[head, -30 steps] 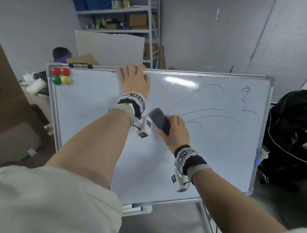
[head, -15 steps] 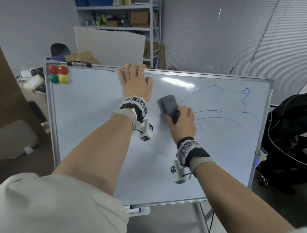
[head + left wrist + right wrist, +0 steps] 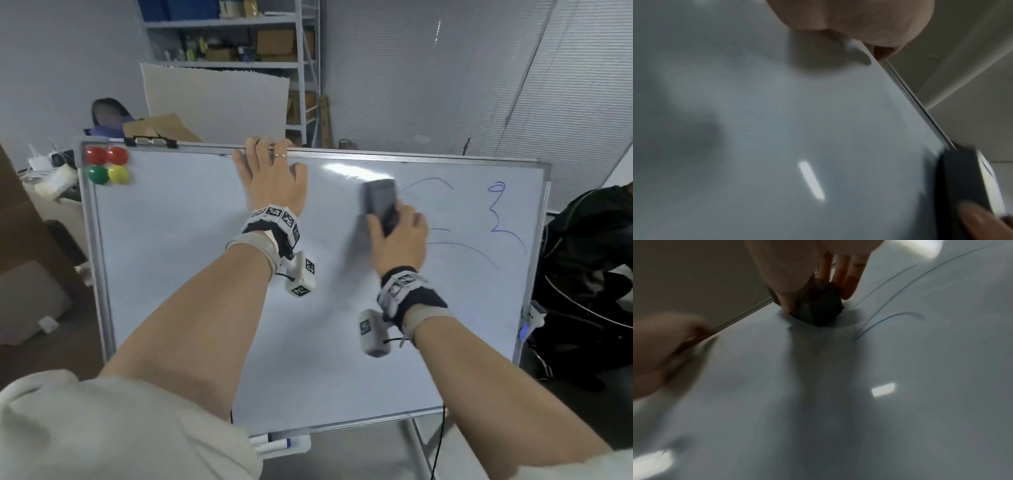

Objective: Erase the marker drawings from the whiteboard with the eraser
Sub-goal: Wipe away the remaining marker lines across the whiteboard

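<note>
The whiteboard [image 3: 178, 274] stands tilted on its frame. Blue marker curves [image 3: 462, 250] and a squiggle [image 3: 498, 209] mark its right part. My right hand [image 3: 399, 236] grips a dark grey eraser [image 3: 381, 202] and presses it flat on the board, just left of the curves. In the right wrist view the eraser [image 3: 818, 311] sits under my fingers [image 3: 851, 277], with the blue lines [image 3: 885, 321] to its right. My left hand [image 3: 270, 178] lies on the board with its fingers hooked over the top edge [image 3: 920, 105].
Red, green and yellow magnets [image 3: 108, 166] sit at the board's top left, beside a black clip [image 3: 150, 141]. Markers [image 3: 274, 445] lie in the tray below. A black bag [image 3: 589, 281] is at the right; shelves [image 3: 239, 41] stand behind.
My right hand has slid the eraser up and to the right across the board, wiping away the left ends of the blue curves. The left hand stays at the top edge.
</note>
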